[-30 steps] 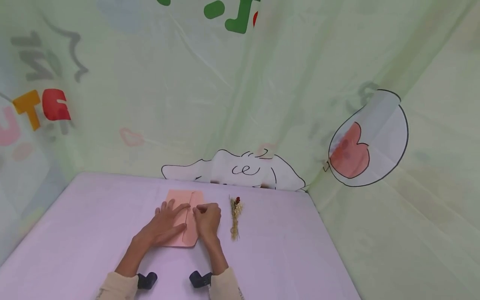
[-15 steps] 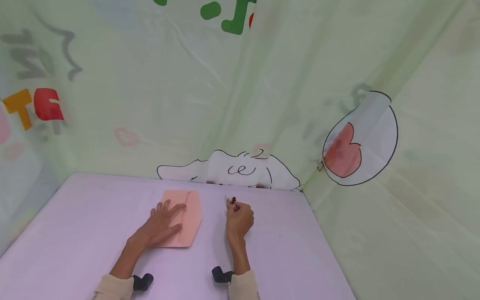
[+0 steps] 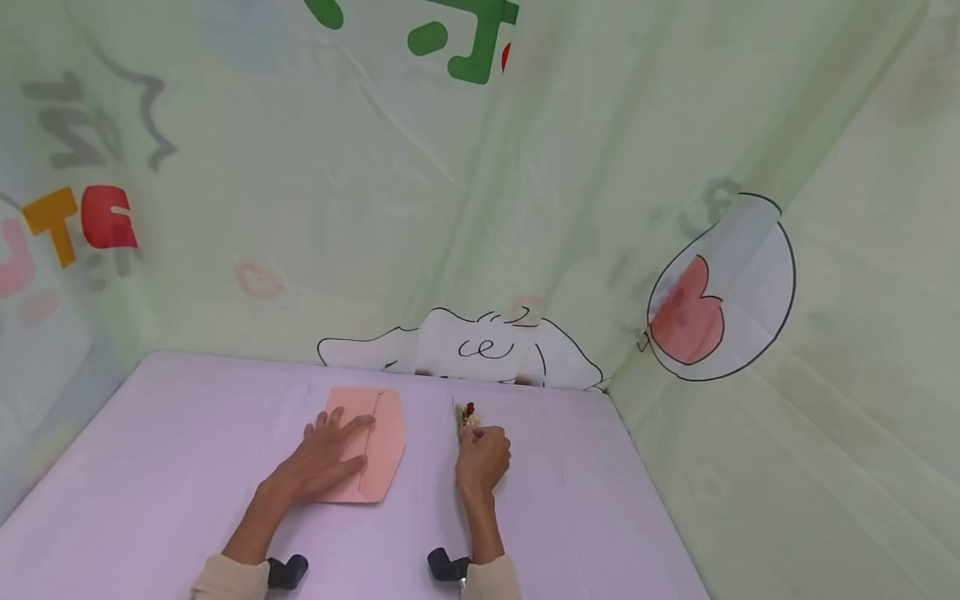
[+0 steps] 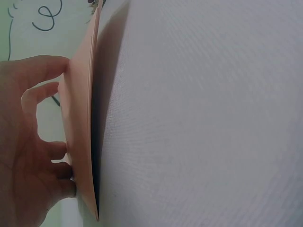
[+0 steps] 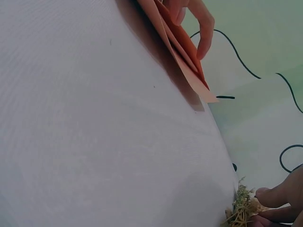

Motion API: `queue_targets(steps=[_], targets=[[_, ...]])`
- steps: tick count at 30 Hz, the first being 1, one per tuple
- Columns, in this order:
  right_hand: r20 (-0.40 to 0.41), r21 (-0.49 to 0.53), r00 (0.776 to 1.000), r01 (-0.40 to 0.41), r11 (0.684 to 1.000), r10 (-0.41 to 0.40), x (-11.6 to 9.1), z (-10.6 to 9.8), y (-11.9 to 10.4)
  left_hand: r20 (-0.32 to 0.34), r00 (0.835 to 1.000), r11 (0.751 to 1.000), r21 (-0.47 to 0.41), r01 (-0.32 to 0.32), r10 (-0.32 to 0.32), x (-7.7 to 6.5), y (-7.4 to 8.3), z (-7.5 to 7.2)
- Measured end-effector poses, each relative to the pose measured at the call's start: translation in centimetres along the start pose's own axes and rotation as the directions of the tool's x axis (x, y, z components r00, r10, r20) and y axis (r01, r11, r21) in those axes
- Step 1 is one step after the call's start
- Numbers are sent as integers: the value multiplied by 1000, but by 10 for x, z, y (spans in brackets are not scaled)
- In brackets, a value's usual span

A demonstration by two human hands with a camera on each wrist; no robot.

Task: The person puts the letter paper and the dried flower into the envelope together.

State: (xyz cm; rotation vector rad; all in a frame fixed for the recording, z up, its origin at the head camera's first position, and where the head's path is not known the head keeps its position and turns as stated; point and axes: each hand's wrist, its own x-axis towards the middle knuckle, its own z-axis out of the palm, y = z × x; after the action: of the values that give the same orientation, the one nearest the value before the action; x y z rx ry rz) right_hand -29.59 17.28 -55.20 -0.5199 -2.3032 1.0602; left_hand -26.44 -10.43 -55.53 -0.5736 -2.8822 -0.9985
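Note:
A pink paper envelope lies on the table, its flap side spread out toward the right. My left hand rests on it with fingers spread, and the left wrist view shows the fingertips touching the paper. In the right wrist view the envelope's mouth gapes slightly. To the right, my right hand pinches a small dried flower bouquet with a red bloom and pale sprigs. The curled fingers hide its stems. The right wrist view catches the bouquet's greenish-yellow sprigs at the lower edge, beside the thumb.
A pale lilac cloth covers the table. Behind and beside it hang light green printed curtains, meeting the table's back edge. A dark wrist-worn camera sits at each cuff.
My right hand has left the envelope's flap, moved right to the bouquet and taken hold of it. The flap now spreads wider. My left hand stays on the envelope.

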Motion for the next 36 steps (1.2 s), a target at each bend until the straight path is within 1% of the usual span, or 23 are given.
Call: queue_targets(steps=[3, 8, 11, 16, 21, 30, 36], targets=[[0, -3, 1000, 13, 1000, -13, 0, 2, 0, -5, 1000, 1000, 10, -2, 2, 0, 1, -1], [-5, 13, 1000, 4, 1000, -3, 0, 5, 1, -5, 1000, 1000, 3, 3, -3, -1, 1, -2], [-4, 20, 1000, -4, 1000, 4, -1, 6, 3, 4, 1000, 1000, -2, 10, -10, -1, 0, -1], [-3, 23, 1000, 8, 1000, -8, -1, 6, 5, 10, 1000, 1000, -5, 13, -13, -1, -3, 2], [-21, 14, 1000, 14, 1000, -14, -1, 5, 7, 11, 1000, 1000, -7, 11, -11, -1, -4, 3], [-32, 10, 999, 17, 1000, -16, 1, 10, 7, -7, 1000, 1000, 16, 3, -3, 1, -1, 1], [-38, 13, 999, 8, 1000, -7, 3, 10, 8, -2, 1000, 1000, 10, 11, -11, 0, 0, 2]])
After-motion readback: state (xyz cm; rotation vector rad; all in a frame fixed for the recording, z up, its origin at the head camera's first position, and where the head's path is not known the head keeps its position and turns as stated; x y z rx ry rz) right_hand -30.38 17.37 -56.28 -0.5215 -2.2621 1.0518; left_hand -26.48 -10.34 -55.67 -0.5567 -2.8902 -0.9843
